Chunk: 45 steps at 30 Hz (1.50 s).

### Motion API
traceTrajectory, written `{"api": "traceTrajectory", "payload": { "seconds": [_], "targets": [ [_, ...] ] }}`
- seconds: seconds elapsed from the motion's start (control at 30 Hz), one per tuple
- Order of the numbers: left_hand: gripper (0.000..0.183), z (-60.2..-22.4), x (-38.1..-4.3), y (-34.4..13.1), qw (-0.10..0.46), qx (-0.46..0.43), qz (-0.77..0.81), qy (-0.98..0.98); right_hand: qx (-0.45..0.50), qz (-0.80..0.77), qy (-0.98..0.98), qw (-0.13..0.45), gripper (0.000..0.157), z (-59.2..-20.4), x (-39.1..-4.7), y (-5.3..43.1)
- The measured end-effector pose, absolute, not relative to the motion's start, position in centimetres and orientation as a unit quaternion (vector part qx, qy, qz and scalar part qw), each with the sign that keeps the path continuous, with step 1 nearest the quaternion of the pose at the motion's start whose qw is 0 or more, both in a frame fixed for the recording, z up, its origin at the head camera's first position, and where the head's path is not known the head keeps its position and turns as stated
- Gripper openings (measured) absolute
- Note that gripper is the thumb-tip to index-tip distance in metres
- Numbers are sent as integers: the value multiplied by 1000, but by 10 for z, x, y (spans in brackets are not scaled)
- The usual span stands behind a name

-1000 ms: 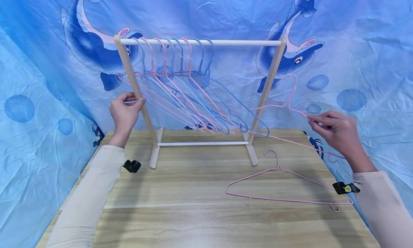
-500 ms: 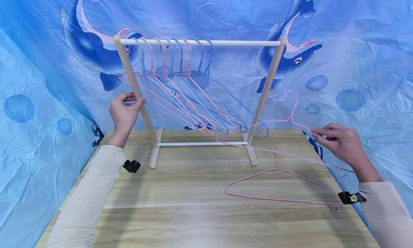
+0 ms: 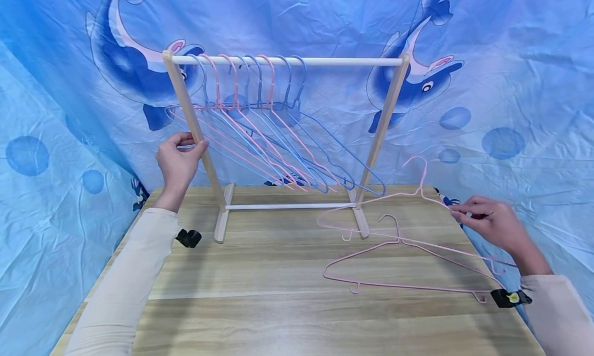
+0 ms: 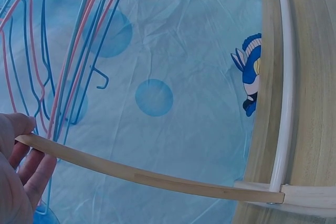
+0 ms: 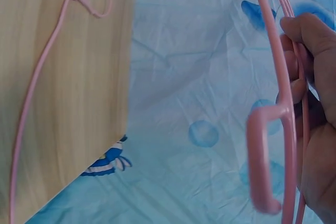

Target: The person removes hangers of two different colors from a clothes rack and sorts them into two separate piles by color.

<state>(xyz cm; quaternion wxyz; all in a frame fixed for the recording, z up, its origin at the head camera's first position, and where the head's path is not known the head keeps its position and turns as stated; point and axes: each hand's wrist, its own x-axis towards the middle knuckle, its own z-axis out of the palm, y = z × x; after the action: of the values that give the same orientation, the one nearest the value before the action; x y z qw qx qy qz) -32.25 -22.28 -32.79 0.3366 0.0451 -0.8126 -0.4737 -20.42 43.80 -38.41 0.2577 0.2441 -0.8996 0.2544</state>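
Observation:
My left hand [image 3: 178,157] pinches the left wooden post [image 3: 213,178] of a small clothes rack, thumb in front and fingers behind; the left wrist view shows the same grip on the post [image 4: 131,174]. Over at the right, my right hand [image 3: 487,222] pinches one shoulder of a pink hanger [image 3: 385,196], its hook pointing up. In the right wrist view the hanger's bottom bar and small side hook [image 5: 257,161] show close up beside the fingers. Below it a second pink hanger [image 3: 362,252] lies flat on the table [image 3: 278,309]; the held one overlaps it in the head view.
Several blue and pink hangers hang from the left part of the rack's white top rail [image 3: 343,62]. A lower white bar [image 3: 287,206] joins the rack's feet on the table. A blue curtain [image 3: 524,88] with dolphin prints stands close behind and at both sides.
My right hand has moved down and slightly right, bringing the pink hanger lower, from beside the rack's right post to above the lying hanger. The left hand stays on the post.

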Motion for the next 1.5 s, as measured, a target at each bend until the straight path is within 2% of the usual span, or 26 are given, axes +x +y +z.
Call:
{"api": "traceTrajectory", "payload": {
  "seconds": [0.2,0.53,1.0,1.17,1.37,1.5],
  "targets": [
    [40,-329,-323,-223,339,43,-474,-811,245,268,-902,232,24,-398,-198,445],
    [41,-329,-322,-222,336,42,-476,-812,279,303,-894,178,36,-422,-189,452],
    [39,-328,-322,-223,340,44,-474,-811,293,349,-879,138,37,-448,-188,461],
    [38,-328,-322,-223,341,45,-474,-811,271,356,-884,137,34,-454,-186,462],
    [39,-328,-321,-222,337,44,-475,-811,247,346,-895,139,18,-465,-190,465],
    [39,-328,-321,-222,336,44,-475,-812,244,344,-897,132,16,-473,-195,467]
  ]
}}
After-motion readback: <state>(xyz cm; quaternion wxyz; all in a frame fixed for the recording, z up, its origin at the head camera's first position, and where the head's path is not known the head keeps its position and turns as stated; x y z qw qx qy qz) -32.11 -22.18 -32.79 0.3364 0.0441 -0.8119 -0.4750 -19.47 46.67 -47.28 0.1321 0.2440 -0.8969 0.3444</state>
